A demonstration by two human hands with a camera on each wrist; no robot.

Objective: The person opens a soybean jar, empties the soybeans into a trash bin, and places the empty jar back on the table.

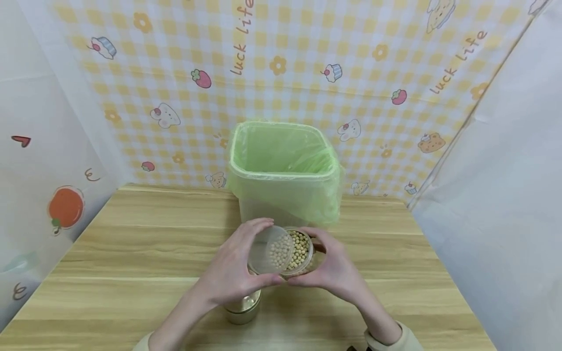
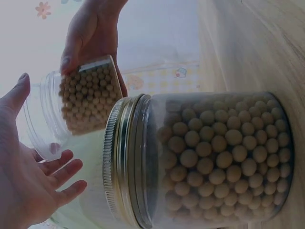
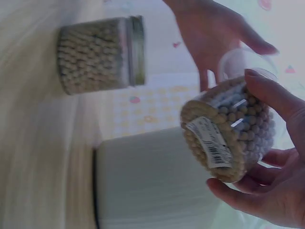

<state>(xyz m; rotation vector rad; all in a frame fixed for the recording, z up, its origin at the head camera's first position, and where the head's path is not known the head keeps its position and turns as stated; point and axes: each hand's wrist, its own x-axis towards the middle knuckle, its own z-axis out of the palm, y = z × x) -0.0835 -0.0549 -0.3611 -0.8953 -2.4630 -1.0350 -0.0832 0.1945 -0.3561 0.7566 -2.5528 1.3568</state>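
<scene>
My right hand [image 1: 334,269] grips a small clear jar [image 3: 255,131] filled with round, beige, bean-like balls [image 1: 300,249]. A white barcode label [image 3: 211,141] sits on its base, and the jar is tilted. In my left hand [image 1: 234,265] is a clear round lid [image 1: 259,251], held by its edge between thumb and fingers. The lid partly overlaps the jar's open mouth in the head view; whether they touch I cannot tell. Below my left hand stands a larger clear jar [image 2: 224,157] with a gold screw lid [image 1: 243,304], full of similar balls and partly hidden by that hand.
Behind my hands stands a white bin [image 1: 263,207] lined with a thin green bag [image 1: 290,156] folded over its rim. A wood-grain table [image 1: 145,243] lies beneath everything. Yellow checked cloth [image 1: 281,87] hangs at the back, with white sheets on both sides.
</scene>
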